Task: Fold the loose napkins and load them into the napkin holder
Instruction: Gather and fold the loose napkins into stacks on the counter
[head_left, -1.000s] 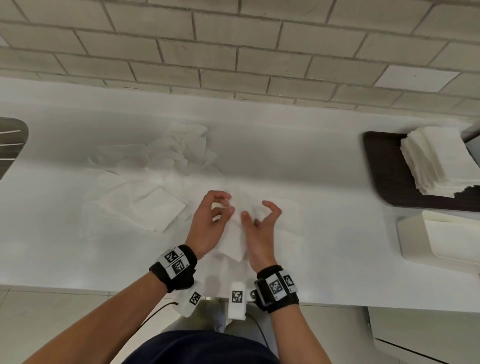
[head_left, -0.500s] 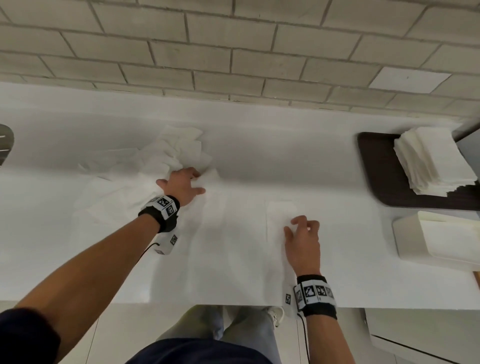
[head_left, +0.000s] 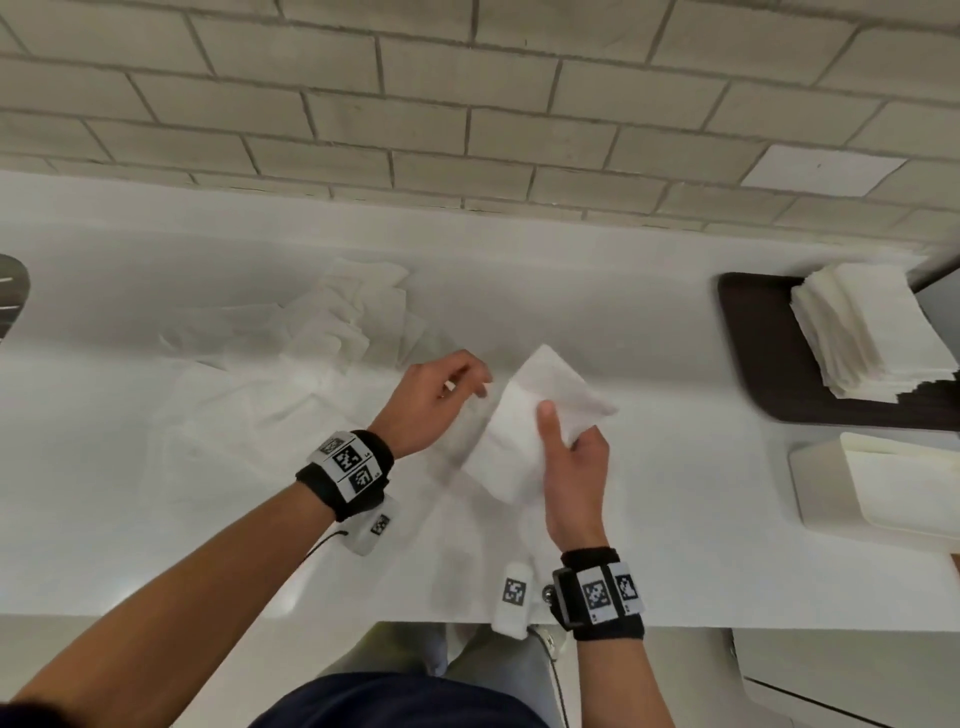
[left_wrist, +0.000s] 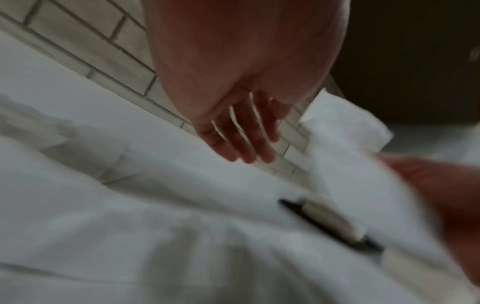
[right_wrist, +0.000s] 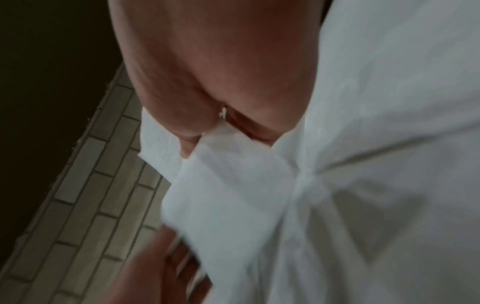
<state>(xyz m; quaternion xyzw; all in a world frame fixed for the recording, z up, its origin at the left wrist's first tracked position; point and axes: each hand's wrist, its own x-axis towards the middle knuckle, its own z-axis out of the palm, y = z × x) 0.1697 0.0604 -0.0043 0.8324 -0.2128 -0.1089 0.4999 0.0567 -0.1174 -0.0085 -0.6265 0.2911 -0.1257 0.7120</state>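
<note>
My right hand (head_left: 563, 431) holds a white napkin (head_left: 540, 415) just above the counter's middle, thumb on top and fingers beneath; the right wrist view shows the napkin (right_wrist: 226, 174) pinched at one edge. My left hand (head_left: 467, 382) hovers just left of it. Its fingers (left_wrist: 241, 139) are straight and apart from the napkin (left_wrist: 345, 133), holding nothing. A heap of loose napkins (head_left: 311, 353) lies at the left. The white napkin holder (head_left: 815, 488) stands at the right edge.
A dark tray (head_left: 753, 338) at the back right carries a stack of folded napkins (head_left: 862, 332). A tiled wall (head_left: 467, 104) runs behind the white counter (head_left: 675, 545). A dark object (head_left: 13, 291) shows at the far left edge.
My right hand lifted the napkin it was pressing flat on the counter. My left hand left the loose heap and moved right, up to the napkin.
</note>
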